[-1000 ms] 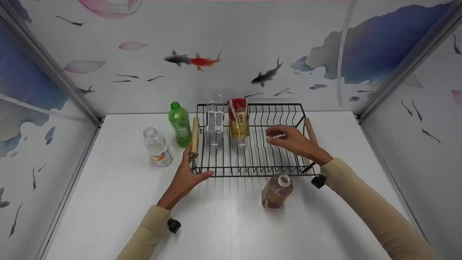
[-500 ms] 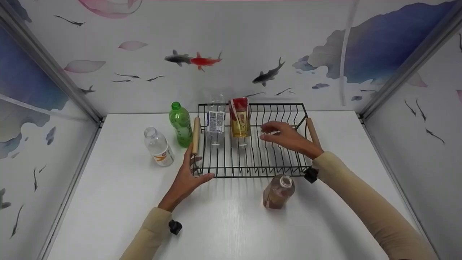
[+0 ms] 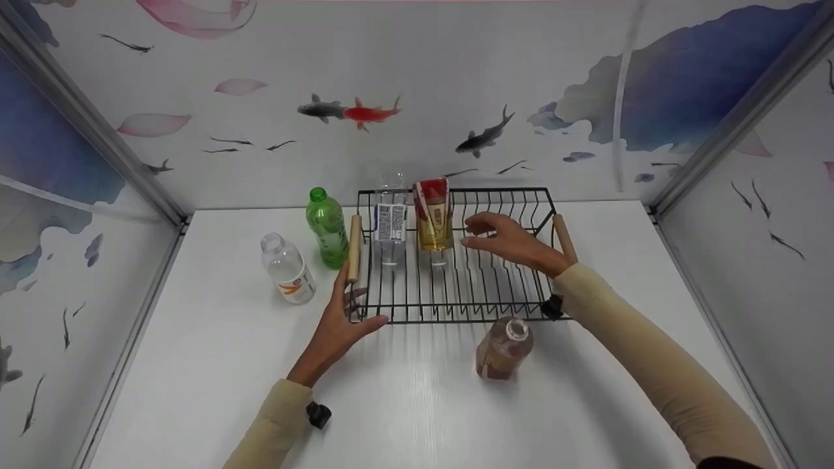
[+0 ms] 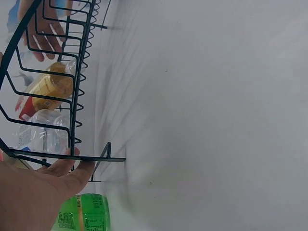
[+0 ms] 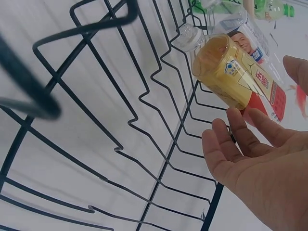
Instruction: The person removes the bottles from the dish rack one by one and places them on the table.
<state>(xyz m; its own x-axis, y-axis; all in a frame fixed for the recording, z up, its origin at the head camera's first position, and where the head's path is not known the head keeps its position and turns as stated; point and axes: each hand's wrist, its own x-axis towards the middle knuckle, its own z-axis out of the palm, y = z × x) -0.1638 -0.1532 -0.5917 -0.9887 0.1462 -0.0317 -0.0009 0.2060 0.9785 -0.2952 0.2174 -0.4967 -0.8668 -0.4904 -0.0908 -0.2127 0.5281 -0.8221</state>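
Observation:
A black wire dish rack [image 3: 495, 306] with wooden handles stands on the white table. My left hand [image 3: 335, 326] grips its left end, with fingers passing in among the wires below the handle [image 3: 354, 247] and the thumb reaching along the front. Inside the rack, a clear bottle [image 3: 391, 225] with a white label and a red-and-yellow labelled bottle [image 3: 434, 218] lean upside down side by side. Over the rack, my right hand [image 3: 515, 244] hangs with loosely bent, parted fingers and nothing between them. Its fingertips are just right of the red-and-yellow bottle, apparently not touching it.
Left of the rack stand a green bottle [image 3: 327, 228] and a clear bottle with an orange-marked label [image 3: 288, 270]. A brownish, uncapped bottle [image 3: 503, 352] stands in front of the rack, towards its right. A patterned wall [image 3: 417, 78] rises behind.
My right hand has moved left across the rack, closer to the red-and-yellow bottle. The left hand stays at the rack's left end, and the bottles have not moved.

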